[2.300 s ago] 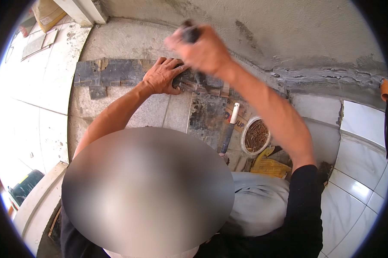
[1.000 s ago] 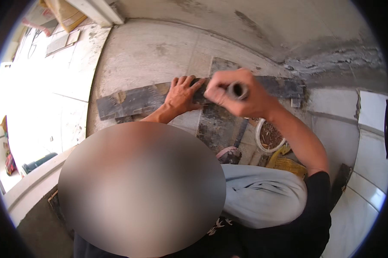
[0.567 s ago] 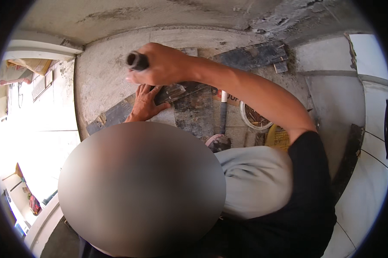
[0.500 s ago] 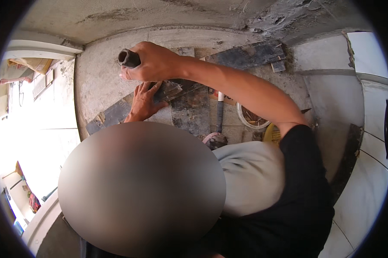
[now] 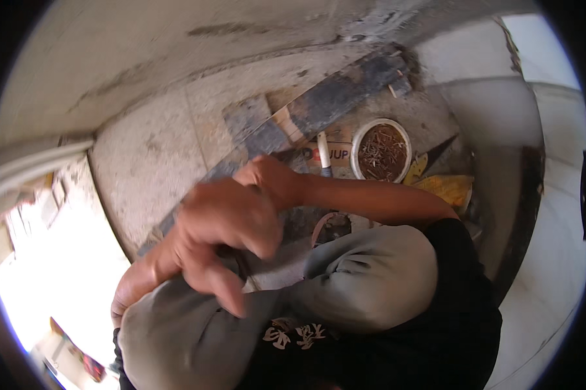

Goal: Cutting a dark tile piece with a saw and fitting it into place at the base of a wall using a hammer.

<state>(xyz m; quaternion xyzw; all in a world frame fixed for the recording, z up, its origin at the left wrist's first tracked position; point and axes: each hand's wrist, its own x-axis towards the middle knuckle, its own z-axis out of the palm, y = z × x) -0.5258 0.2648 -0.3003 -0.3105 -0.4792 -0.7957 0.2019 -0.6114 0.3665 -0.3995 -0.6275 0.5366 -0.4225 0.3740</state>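
My left hand (image 5: 225, 218) is raised in front of my knees, blurred by motion. Its thumb and fingers are spread apart, with nothing seen in them. Just behind it is my right hand (image 5: 267, 177), over the dark boards; its fingers are hidden by the left hand, so what it holds, if anything, does not show. Beneath both hands a long dark board (image 5: 345, 91) runs diagonally across the floor, with a bare-wood patch near its middle. A tool with a white and grey handle (image 5: 323, 153) lies beside the board, its lower part behind my right forearm.
A round white tub (image 5: 353, 153) of rusty nails stands right of the handle. Next to it are a yellow bag (image 5: 452, 188) and a dark pointed blade-like piece (image 5: 441, 153). A short board (image 5: 247, 117) lies near the wall (image 5: 176, 58). White tiles (image 5: 566, 195) line the right side.
My left hand has lifted off the boards toward me. The right hand, which gripped a dark tubular piece, has come lower and nearer. My view has shifted, showing more of the tub and my knees.
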